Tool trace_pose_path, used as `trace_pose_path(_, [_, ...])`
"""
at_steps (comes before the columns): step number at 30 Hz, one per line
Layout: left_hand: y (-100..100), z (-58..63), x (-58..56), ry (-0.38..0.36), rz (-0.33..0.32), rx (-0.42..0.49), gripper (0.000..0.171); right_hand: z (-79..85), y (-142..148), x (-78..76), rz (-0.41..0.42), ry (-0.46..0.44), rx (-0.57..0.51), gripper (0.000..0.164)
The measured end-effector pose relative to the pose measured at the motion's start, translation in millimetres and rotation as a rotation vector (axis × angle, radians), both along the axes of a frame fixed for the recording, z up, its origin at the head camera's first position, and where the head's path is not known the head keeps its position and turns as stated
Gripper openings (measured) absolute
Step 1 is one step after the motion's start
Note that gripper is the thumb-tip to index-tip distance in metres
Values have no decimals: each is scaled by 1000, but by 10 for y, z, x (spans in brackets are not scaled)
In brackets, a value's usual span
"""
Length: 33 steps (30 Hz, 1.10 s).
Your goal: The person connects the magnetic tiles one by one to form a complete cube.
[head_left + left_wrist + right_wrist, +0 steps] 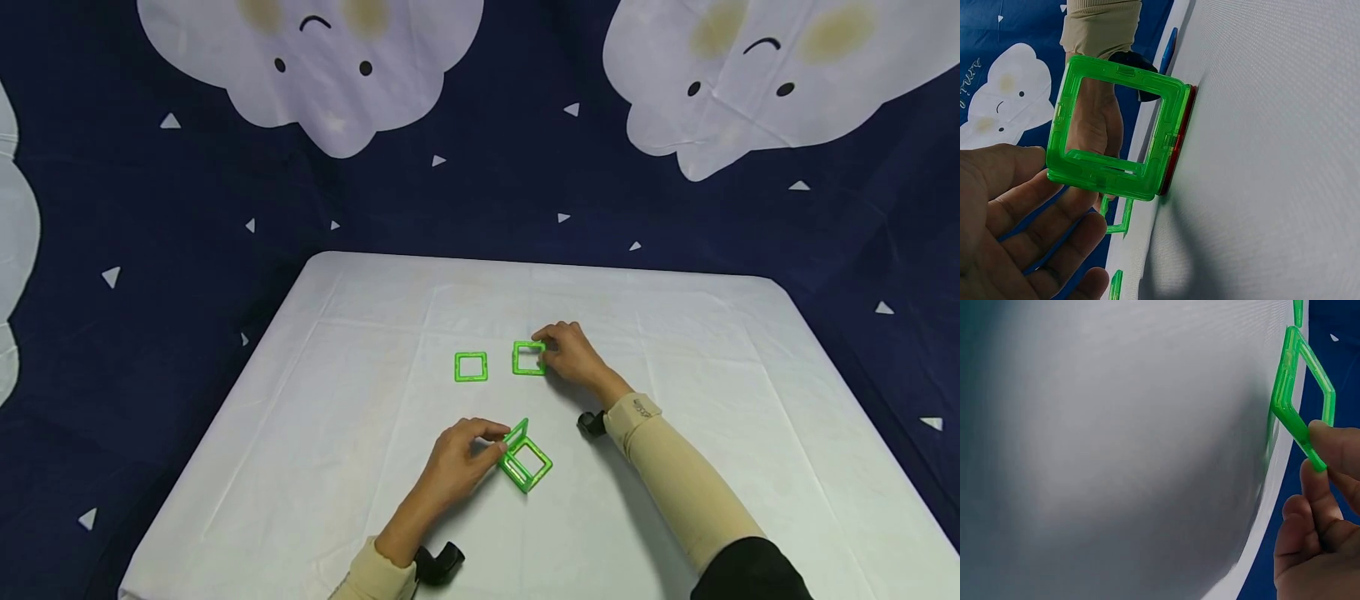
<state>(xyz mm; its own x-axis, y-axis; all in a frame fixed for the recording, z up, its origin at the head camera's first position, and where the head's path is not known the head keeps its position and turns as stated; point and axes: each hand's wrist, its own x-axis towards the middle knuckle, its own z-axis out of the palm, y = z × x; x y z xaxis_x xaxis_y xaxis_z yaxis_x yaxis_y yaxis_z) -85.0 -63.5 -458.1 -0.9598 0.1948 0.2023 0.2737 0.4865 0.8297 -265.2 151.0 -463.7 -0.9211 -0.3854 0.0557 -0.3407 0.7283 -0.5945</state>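
Green square frame (516, 358): being pinched at its three-o'clock side by the right hand (573, 356), so lying at nine o'clock from that hand, with thumb and fingertips narrowing onto its edge. Sitting nearer the right hand than the left, though not showing clearly whether touching the tabletop (300, 467) or hanging just above it.

Lying at about twelve o'clock from the joined frames (516, 450), well apart from them. Being square, offering no long axis; running its sides roughly twelve-to-six and nine-to-three, while facing joined frames resting askew, pointing a corner toward six. Mattering most, by judgement: that mismatch of angle across the gap.

Left hand (459, 454): holding the joined frames from nine o'clock, pinching the standing frame (1064, 119) between thumb and forefinger, other fingers fanning loosely.

Loose frame (471, 378): lying flat at nine o'clock from the right-hand frame, touching neither hand.
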Motion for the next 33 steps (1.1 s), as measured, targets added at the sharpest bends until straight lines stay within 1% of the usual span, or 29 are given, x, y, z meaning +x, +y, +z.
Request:
trace_pose_path(10, [3,10,1,-13,-1,-5,18,14,11,37,17,62,-66,25])
trace_pose_path(14, [5,9,0,-13,-4,0,18,17,16,69,17,70,-88,23])
trace_pose_path(20, [13,21,-5,-13,-3,12,18,23,36,117,28,79,-99,21])
trace_pose_path(24, [19,31,-10,-18,-3,9,18,12,55,135,19,74,-101,20])
trace_pose_path(33, [29,37,-18,-4,-7,5,18,21,66,199,29,104,-98,17])
